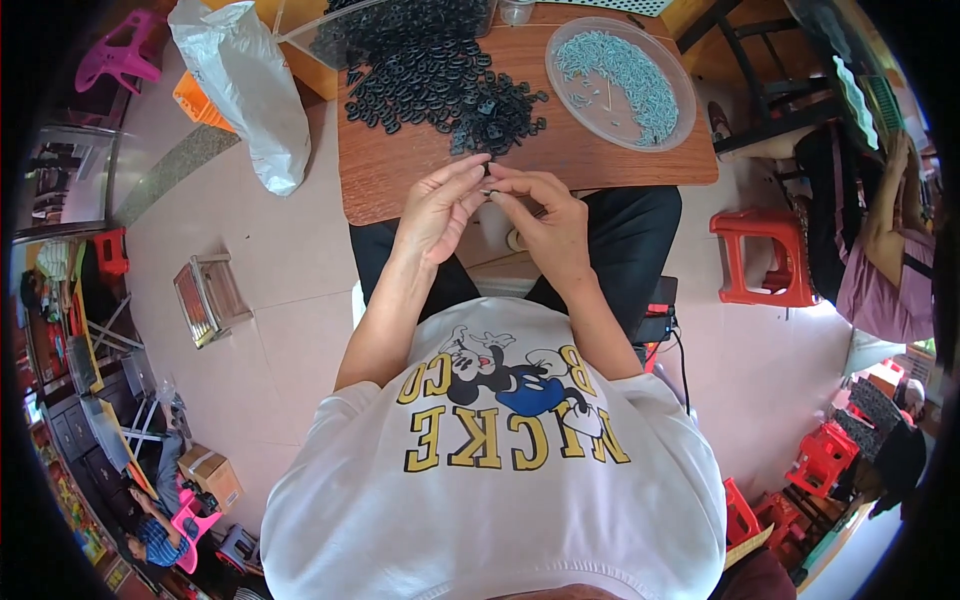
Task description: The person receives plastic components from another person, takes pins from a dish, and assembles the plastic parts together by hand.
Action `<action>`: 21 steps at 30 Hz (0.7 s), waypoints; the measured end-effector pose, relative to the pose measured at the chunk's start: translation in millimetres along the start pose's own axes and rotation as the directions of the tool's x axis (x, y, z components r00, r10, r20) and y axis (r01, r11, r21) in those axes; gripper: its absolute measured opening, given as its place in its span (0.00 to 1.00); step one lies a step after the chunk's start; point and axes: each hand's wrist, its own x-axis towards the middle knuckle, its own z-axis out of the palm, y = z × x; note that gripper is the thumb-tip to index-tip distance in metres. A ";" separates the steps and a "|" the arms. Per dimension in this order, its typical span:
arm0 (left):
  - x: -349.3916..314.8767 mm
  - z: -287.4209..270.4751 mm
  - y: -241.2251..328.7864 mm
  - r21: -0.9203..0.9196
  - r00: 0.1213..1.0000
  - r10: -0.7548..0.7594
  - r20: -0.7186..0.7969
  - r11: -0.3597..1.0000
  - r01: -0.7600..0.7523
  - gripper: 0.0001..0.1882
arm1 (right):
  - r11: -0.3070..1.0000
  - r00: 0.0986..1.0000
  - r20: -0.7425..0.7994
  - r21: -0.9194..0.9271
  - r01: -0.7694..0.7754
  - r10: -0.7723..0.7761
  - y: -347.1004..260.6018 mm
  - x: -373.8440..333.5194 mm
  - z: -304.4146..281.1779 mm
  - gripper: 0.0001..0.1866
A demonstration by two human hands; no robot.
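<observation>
Just off the near edge of the brown table (pixel 620 172), my left hand (pixel 437 208) is closed in a pinch on a small black plastic piece (pixel 487 169). My right hand (pixel 548 222) meets it there, thumb and forefinger pressed together on something tiny, too small to name. Beyond the fingertips lies a heap of small black plastic pieces (pixel 497 118). Flat black oval pieces with holes (pixel 420 85) spread to its left. At the table's right, a round clear plastic tray (pixel 566 108) holds many slim pale-blue pieces (pixel 640 75), perhaps screws.
A clear bin (pixel 400 25) full of black pieces stands at the far edge. Left of the table hangs a white plastic sack (pixel 245 90) near an orange crate (pixel 200 103). A red stool (pixel 765 258) stands on the right, with another person (pixel 890 270) beyond it.
</observation>
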 end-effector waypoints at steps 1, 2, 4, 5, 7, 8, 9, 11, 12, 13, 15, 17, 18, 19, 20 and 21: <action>-0.7 0.0 0.0 -0.003 1.000 -0.001 0.000 1.000 0.001 0.14 | 0.959 0.990 -0.008 0.251 -0.133 0.140 5.2 -1.0 2.5 0.07; -2.0 1.0 0.4 0.012 1.000 0.002 -0.017 1.000 -0.002 0.14 | 0.839 0.961 0.019 0.484 -0.249 0.275 8.0 -1.1 3.8 0.06; -3.8 2.5 1.6 0.022 0.999 0.008 -0.037 1.000 -0.008 0.14 | 0.759 0.929 0.041 0.563 -0.327 0.369 10.0 0.7 -1.8 0.06; -4.3 3.1 1.9 0.023 0.999 0.016 -0.048 1.000 -0.015 0.14 | 0.664 0.886 0.068 0.637 -0.392 0.458 11.2 1.6 -4.9 0.06; -4.8 3.8 2.0 0.024 0.998 0.023 -0.058 0.999 -0.022 0.14 | 0.687 0.890 0.053 0.615 -0.387 0.453 11.1 2.8 -5.0 0.06; -5.3 4.0 2.0 0.027 0.998 0.029 -0.056 0.999 -0.027 0.14 | 0.713 0.889 0.056 0.576 -0.400 0.454 8.5 2.6 -4.5 0.06; -6.0 4.0 1.9 0.031 0.998 0.034 -0.053 0.999 -0.033 0.14 | 0.737 0.889 0.060 0.536 -0.412 0.454 5.6 3.0 -3.7 0.07; -7.3 4.2 0.4 0.040 0.998 0.042 -0.050 0.998 -0.040 0.13 | 0.750 0.887 0.063 0.510 -0.422 0.457 4.7 3.1 -2.5 0.07; -7.9 4.3 -0.1 0.051 0.998 0.050 -0.046 0.998 -0.047 0.13 | 0.762 0.886 0.066 0.484 -0.431 0.459 4.0 3.3 -1.9 0.07; -8.5 4.4 -0.8 0.051 0.998 0.050 -0.046 0.998 -0.048 0.13 | 0.762 0.886 0.066 0.484 -0.430 0.458 2.6 3.4 -1.4 0.07; -9.3 4.5 -2.4 0.055 0.995 0.067 -0.068 0.996 -0.064 0.12 | 0.764 0.887 0.074 0.478 -0.433 0.456 -0.8 3.6 -1.4 0.07; -9.9 4.4 -3.7 0.067 0.995 0.077 -0.069 0.995 -0.073 0.12 | 0.771 0.886 0.077 0.461 -0.438 0.457 -2.9 3.9 -2.0 0.07; -10.0 4.8 -4.1 0.079 0.994 0.087 -0.070 0.994 -0.081 0.11 | 0.778 0.885 0.079 0.445 -0.443 0.459 -3.5 3.9 -2.4 0.07; -10.5 5.6 -4.4 0.079 0.994 0.086 -0.069 0.994 -0.081 0.11 | 0.779 0.885 0.079 0.445 -0.443 0.459 -3.4 3.6 -2.5 0.07; -11.1 6.5 -4.6 0.081 0.992 0.099 -0.072 0.992 -0.093 0.11 | 0.776 0.884 0.077 0.448 -0.443 0.461 -3.0 3.2 -2.6 0.07; -11.4 7.3 -5.0 0.084 0.991 0.112 -0.075 0.991 -0.106 0.11 | 0.774 0.883 0.074 0.451 -0.444 0.463 -2.6 2.8 -2.7 0.07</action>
